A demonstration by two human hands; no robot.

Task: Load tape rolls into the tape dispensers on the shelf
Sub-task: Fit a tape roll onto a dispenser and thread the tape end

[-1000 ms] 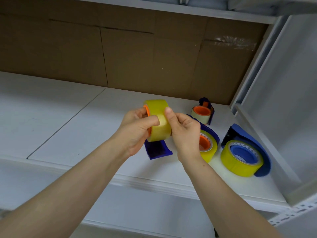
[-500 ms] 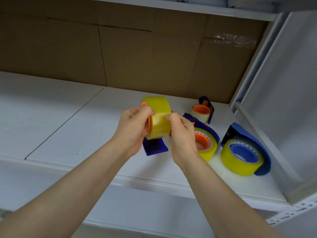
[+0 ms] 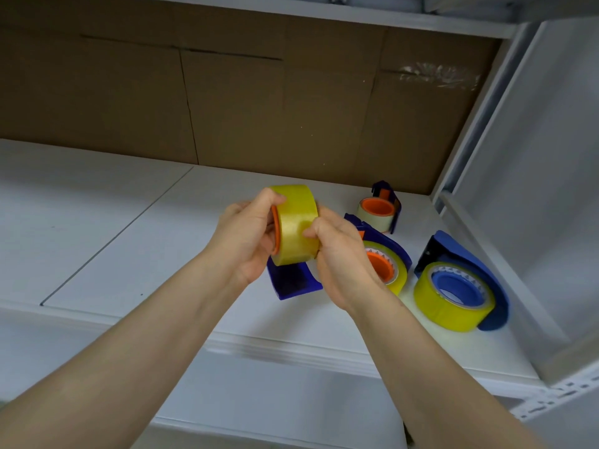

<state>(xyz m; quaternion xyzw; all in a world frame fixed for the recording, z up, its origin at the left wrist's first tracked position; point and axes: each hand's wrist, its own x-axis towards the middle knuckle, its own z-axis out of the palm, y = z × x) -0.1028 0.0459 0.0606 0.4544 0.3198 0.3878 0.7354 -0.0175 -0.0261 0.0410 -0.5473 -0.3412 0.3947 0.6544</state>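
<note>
A yellow tape roll [image 3: 294, 222] with an orange core is held upright above the white shelf [image 3: 136, 254]. My left hand [image 3: 248, 241] grips its left side, thumb over the top edge. My right hand [image 3: 340, 257] pinches its right face. A dark blue dispenser [image 3: 293, 281] hangs just under the roll, between my hands; how it joins the roll is hidden. To the right lie three more blue dispensers with rolls in them: one with an orange core [image 3: 387, 267], one with a blue core [image 3: 457, 296], and a small pale one at the back [image 3: 377, 212].
Brown cardboard [image 3: 259, 102] lines the back of the shelf. A white upright and side panel [image 3: 505, 196] close off the right end. Another shelf board [image 3: 324, 11] runs overhead. A seam [image 3: 123, 228] crosses the shelf surface on the left.
The roll and both hands have shifted slightly left and up. My left thumb has moved onto the roll's top edge, and my right fingers have slid down its face.
</note>
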